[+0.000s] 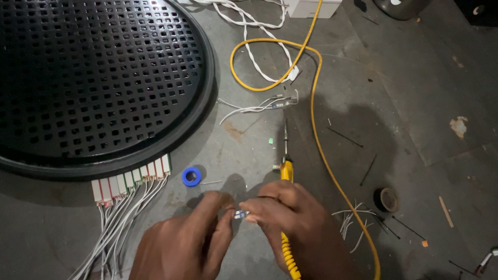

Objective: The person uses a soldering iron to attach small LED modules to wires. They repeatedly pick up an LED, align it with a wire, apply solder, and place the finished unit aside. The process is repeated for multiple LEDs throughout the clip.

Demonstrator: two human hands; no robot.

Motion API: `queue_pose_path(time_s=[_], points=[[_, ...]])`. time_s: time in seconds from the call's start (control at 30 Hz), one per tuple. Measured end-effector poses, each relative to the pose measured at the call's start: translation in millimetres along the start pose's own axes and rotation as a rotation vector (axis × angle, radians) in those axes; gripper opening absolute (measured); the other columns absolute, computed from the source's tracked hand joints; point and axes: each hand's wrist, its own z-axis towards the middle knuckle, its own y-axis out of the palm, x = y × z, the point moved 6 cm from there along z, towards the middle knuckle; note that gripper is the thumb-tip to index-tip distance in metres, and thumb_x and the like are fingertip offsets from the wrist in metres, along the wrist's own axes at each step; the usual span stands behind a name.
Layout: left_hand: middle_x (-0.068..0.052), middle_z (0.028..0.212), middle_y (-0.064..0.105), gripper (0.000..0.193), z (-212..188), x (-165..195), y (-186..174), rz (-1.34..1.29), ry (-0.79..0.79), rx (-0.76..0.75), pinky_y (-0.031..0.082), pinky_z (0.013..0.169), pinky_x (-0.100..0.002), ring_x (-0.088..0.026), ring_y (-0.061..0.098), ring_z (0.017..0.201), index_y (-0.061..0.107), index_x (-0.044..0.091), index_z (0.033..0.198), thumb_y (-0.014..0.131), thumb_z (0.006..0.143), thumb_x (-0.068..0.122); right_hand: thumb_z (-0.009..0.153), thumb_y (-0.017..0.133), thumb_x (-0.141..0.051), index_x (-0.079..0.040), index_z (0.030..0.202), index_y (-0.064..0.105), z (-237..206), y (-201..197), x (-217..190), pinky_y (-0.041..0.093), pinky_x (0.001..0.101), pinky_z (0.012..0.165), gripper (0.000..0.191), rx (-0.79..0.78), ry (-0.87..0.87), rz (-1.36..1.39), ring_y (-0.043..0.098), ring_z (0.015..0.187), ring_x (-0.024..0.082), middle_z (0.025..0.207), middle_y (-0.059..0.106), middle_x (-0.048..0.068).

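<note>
Above grey floor: left hand (181, 249), right hand (301, 228) grips pinch small component (241, 213) together.

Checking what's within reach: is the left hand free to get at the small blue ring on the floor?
Probably yes. The blue ring lies in the open just ahead of the left hand, nothing between them, though its fingers pinch a small part together with the right hand.

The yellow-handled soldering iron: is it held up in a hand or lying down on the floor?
Lying down: the soldering iron rests flat on the grey floor, its handle running under the right hand.
</note>
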Motion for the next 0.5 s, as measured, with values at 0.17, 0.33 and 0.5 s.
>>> queue_pose_path(time_s=[0.17,0.33,0.5], points=[[-0.009,0.062,0.072,0.024,1,6,2,0.250,0.092,0.024,0.054,0.051,-0.046,-0.030,0.073,0.056,0.066,0.021,0.111,0.069,0.095,0.038,0.081,0.082,-0.008,-0.015,0.118,0.063,-1,5,3,0.059,0.0374,0.086,0.042,-0.054,0.061,-0.079,0.070,0.104,0.026,0.112,0.064,0.007],[-0.009,0.064,0.072,0.025,0,-1,5,0.215,0.050,-0.043,0.054,0.051,-0.045,-0.029,0.074,0.056,0.063,0.018,0.112,0.067,0.095,0.036,0.080,0.082,-0.010,-0.015,0.113,0.067,0,6,4,0.058,0.0387,0.084,0.036,-0.081,0.100,-0.106,0.070,0.102,0.027,0.110,0.064,0.007],[-0.010,0.065,0.072,0.029,-1,2,1,0.142,0.079,0.042,0.054,0.055,-0.045,-0.029,0.074,0.058,0.067,0.020,0.119,0.070,0.092,0.032,0.081,0.083,-0.011,-0.015,0.113,0.067,1,6,4,0.058,0.0382,0.084,0.036,-0.090,0.105,-0.113,0.069,0.101,0.027,0.109,0.063,0.007]])
